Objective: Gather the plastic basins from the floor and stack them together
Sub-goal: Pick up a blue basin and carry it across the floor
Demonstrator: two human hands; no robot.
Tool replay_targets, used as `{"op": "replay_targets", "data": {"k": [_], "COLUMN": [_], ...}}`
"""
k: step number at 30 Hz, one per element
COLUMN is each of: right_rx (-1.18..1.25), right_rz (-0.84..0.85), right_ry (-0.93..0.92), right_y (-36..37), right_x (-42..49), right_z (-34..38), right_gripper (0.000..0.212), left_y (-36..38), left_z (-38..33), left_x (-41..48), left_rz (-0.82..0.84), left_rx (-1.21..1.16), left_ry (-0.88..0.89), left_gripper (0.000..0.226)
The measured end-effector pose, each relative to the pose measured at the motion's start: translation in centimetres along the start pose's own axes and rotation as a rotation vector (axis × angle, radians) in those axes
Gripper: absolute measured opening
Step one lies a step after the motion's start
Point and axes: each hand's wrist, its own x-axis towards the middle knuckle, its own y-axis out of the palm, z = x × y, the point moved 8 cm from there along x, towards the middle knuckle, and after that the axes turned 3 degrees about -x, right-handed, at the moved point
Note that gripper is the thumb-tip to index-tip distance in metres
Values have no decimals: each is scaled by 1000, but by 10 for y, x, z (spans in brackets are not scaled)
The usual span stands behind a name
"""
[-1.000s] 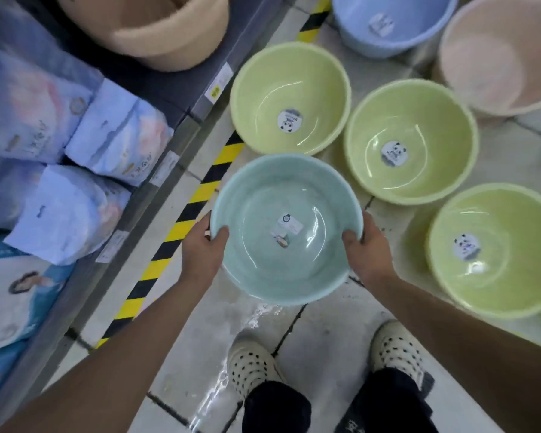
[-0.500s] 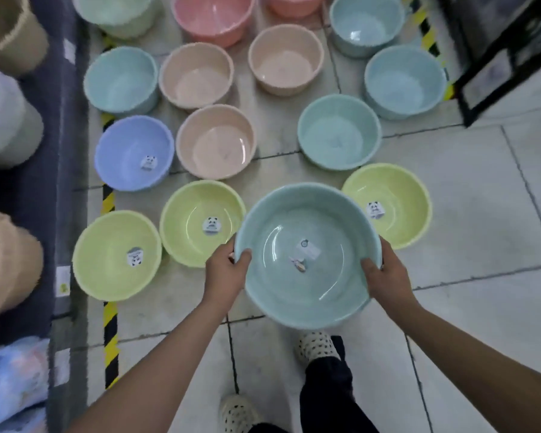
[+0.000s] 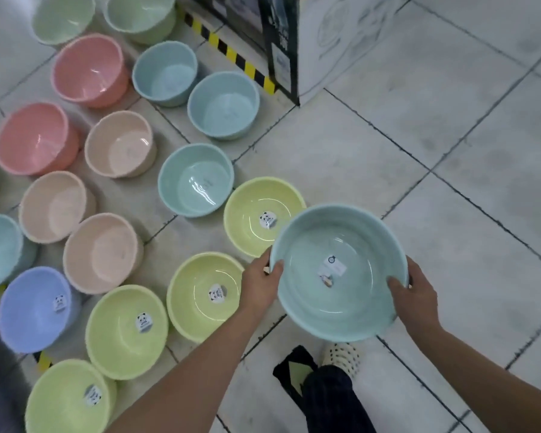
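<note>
The teal basin (image 3: 338, 273) hangs in the air, mouth up, at the right edge of the spread. In this view its far-left rim overlaps the nearest yellow basin (image 3: 256, 214). The left hand (image 3: 260, 282) grips its left rim with the thumb hooked inside, and the right hand (image 3: 416, 295) grips the right rim the same way.

The hold is only on the rim, so a tilt could let the smooth plastic slip off a thumb and drop to the tile (image 3: 450, 151). Set into a basin of another shape, it could sit crooked or jam. It also hides the floor near the shoe (image 3: 341, 354), so a step could kick a yellow basin.

Against half a second ago the grip is unchanged. The view has swung: the floor basins (image 3: 196, 179) lie to the left, and the teal basin sits right of centre over bare tile.
</note>
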Motion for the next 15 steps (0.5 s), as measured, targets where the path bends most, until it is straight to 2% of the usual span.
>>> {"op": "replay_targets", "data": {"k": [7,15], "right_rx": [40,157], "right_rz": [-8,-98], "right_ry": [122,171], "right_y": [-47,-25], "right_x": [72,158], "right_z": [-59,-138], "right_gripper": [56,59], "left_y": [111,200], "left_z": [7,85], "left_x": [59,141], "left_rz": [103,169], "left_rx": [180,346], "left_ry": [-23,-43], "left_gripper": [32,24]}}
